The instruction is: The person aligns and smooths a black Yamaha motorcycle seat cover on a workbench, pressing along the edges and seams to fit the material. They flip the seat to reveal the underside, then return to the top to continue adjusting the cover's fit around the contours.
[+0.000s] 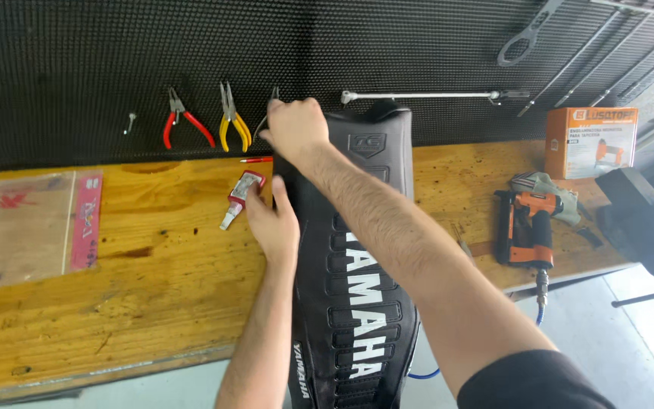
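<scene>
A long black motorcycle seat point(357, 303) with white lettering lies across the wooden workbench point(138, 265), running from the near edge to the back wall. My left hand point(272, 224) presses flat against the seat's left side edge near its middle. My right hand point(295, 127) reaches over the seat and grips its far left corner, fingers curled around the cover edge. A small glue tube point(241, 195) with a red label lies on the bench just left of my left hand. A red pen point(256, 160) lies beside the seat's far end.
Red-handled pliers point(183, 121) and yellow-handled pliers point(232, 121) hang on the black perforated wall. An orange pneumatic stapler point(527, 223) with a blue hose sits right of the seat, an orange box point(590, 141) behind it. A clear plastic sheet point(17, 227) lies far left.
</scene>
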